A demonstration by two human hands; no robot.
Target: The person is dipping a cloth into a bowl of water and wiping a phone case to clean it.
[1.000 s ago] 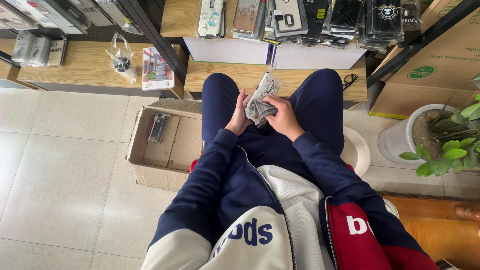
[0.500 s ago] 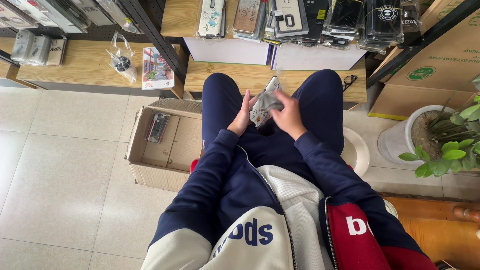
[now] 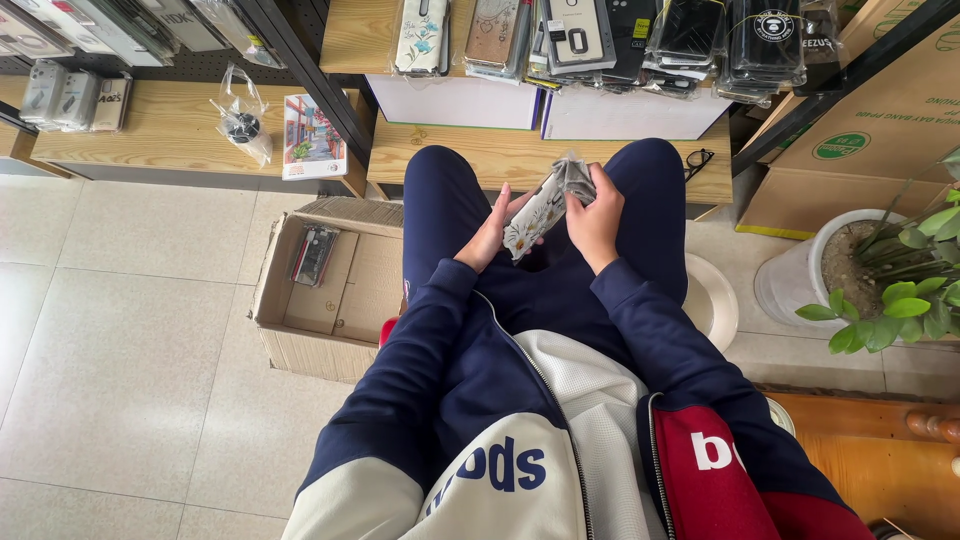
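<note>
I sit with my knees apart and hold a phone case in a clear plastic sleeve (image 3: 545,205) over my lap; it has a pale flower pattern. My left hand (image 3: 490,235) supports its lower end from below. My right hand (image 3: 597,215) grips the crumpled top of the sleeve. The case stands tilted, its upper end towards the shelf.
An open cardboard box (image 3: 335,290) with one packaged case (image 3: 314,254) in it lies on the tiled floor at my left. A low wooden shelf (image 3: 520,155) ahead carries white boxes and several bagged phone cases (image 3: 600,35). A potted plant (image 3: 880,275) stands at the right.
The sleeved case has turned from a crumpled bundle to a more upright, flatter position. My right hand has shifted up to its top end.
</note>
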